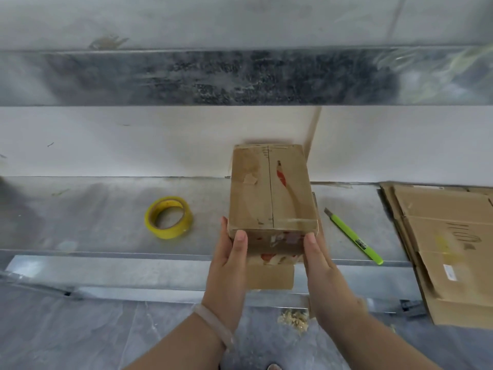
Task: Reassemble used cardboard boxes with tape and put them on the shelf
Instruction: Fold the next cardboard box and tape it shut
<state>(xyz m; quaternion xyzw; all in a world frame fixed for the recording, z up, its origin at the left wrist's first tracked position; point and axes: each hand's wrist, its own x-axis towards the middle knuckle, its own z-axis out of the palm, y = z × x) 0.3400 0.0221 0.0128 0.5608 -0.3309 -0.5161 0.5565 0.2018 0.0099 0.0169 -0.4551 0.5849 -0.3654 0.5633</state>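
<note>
squarely, hands [230,263] [321,265] flat against box [269,188] sides

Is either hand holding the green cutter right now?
No: the green cutter lies untouched on the shelf, while the left hand and right hand press against the box.
</note>
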